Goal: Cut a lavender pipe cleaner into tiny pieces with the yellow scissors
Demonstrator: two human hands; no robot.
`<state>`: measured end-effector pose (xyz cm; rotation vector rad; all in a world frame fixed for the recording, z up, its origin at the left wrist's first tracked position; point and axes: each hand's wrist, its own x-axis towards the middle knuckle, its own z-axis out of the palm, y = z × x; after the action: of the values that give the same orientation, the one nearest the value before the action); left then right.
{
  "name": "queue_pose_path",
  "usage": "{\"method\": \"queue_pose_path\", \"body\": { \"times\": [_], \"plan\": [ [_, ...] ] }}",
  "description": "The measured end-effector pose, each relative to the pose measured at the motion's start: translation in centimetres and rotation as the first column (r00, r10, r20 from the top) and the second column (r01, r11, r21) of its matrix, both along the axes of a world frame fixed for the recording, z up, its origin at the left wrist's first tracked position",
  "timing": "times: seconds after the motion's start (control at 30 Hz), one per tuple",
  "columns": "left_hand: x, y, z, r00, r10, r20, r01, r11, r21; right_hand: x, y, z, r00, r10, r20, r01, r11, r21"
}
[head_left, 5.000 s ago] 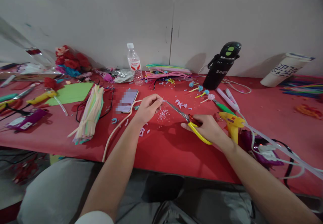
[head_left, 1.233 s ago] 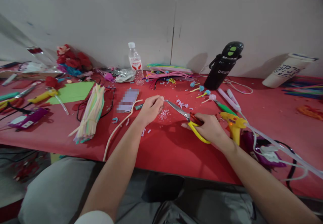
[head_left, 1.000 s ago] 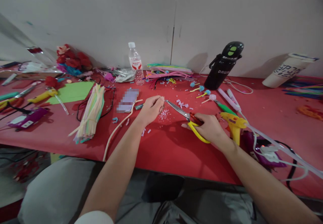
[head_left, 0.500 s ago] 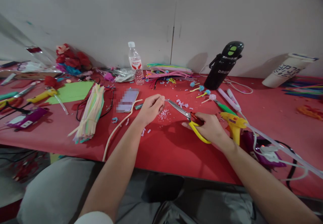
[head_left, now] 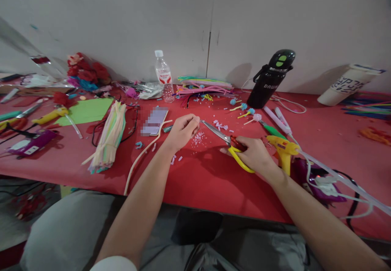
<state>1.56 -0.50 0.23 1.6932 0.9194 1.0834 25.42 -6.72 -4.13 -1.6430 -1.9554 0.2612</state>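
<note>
My right hand (head_left: 252, 153) is closed round the yellow and red handles of a pair of scissors (head_left: 218, 132). The blades look closed or nearly so, and their tips reach to the fingertips of my left hand (head_left: 184, 130). Those left fingers are pinched together; what they hold is too small to make out. Below the blades lies a scatter of tiny pale purple clippings (head_left: 199, 139) on the red tabletop (head_left: 207, 181). Short lilac pieces (head_left: 220, 126) lie just beyond the scissors, with a few more (head_left: 174, 159) near my left wrist.
A bundle of pastel pipe cleaners (head_left: 108, 136) and a phone (head_left: 155, 121) lie left. At the back stand a water bottle (head_left: 164, 77) and a black flask (head_left: 271, 79). A yellow glue gun (head_left: 284, 151) is beside my right forearm, near pompom-tipped stems (head_left: 250, 112).
</note>
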Motion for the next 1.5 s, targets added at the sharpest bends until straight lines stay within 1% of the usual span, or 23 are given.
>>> {"method": "queue_pose_path", "body": {
  "times": [0.1, 0.33, 0.53, 0.73, 0.9, 1.2, 1.5],
  "plan": [
    [0.0, 0.1, -0.1, 1.000, -0.008, 0.018, 0.008, 1.000, 0.002, 0.0, 0.0, 0.1, 1.000, -0.003, 0.001, 0.003, 1.000, -0.017],
    [-0.2, 0.2, -0.3, 1.000, 0.009, 0.008, -0.009, 1.000, 0.012, -0.3, -0.3, 1.0, 0.999, -0.033, -0.023, 0.033, 0.999, -0.020],
    [-0.2, 0.3, -0.4, 1.000, -0.015, 0.018, 0.014, 1.000, 0.010, -0.2, -0.2, 0.7, 1.000, 0.010, -0.021, -0.010, 0.999, -0.032],
    [-0.2, 0.4, -0.4, 1.000, -0.016, 0.014, 0.016, 1.000, -0.005, -0.1, -0.1, 0.5, 1.000, 0.018, -0.008, -0.019, 1.000, -0.024],
    [-0.2, 0.4, -0.4, 1.000, 0.003, 0.003, -0.003, 1.000, 0.018, 0.0, 0.0, 0.3, 1.000, 0.011, 0.004, -0.011, 1.000, -0.029],
    [-0.3, 0.5, -0.6, 0.999, 0.029, -0.013, -0.029, 0.999, 0.024, -0.3, -0.2, 1.0, 0.999, -0.003, -0.034, 0.002, 0.999, -0.042],
    [-0.5, 0.6, -0.6, 1.000, 0.011, -0.022, -0.011, 0.999, 0.032, -0.1, -0.2, 0.9, 0.999, 0.023, -0.045, -0.027, 0.995, -0.094]
  ]
}}
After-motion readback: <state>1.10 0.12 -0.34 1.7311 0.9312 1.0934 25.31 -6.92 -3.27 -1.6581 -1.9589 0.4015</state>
